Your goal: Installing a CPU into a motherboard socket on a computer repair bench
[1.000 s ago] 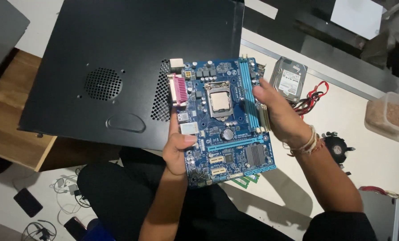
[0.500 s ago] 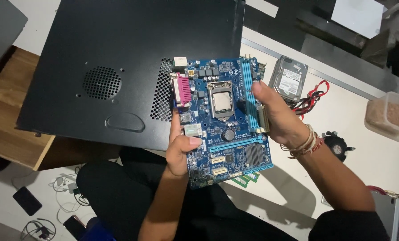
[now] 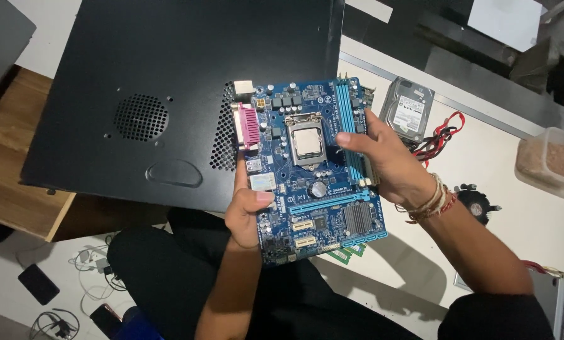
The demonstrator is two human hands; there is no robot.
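While both hands hold it above the lap, the blue motherboard (image 3: 310, 170) lies flat and face up, a rectangular circuit board studded with small matte components. The left hand (image 3: 247, 211) closes its grip on the board's left edge, thumb pressed on top just below the pink port connector (image 3: 244, 126). The right hand (image 3: 386, 164) clasps the opposite edge, thumb lying across the long blue memory slots (image 3: 344, 110). Between the two grips sits the square metal processor socket (image 3: 306, 141), shiny and framed; below it, a ribbed grey heatsink (image 3: 357, 218). Behind the left grip spreads a black sheet-metal computer case (image 3: 168, 82) with perforated vent holes. Beyond the right grip, on the white table (image 3: 534, 220), lie a silvery hard drive (image 3: 408, 113) and red cables (image 3: 443, 135).
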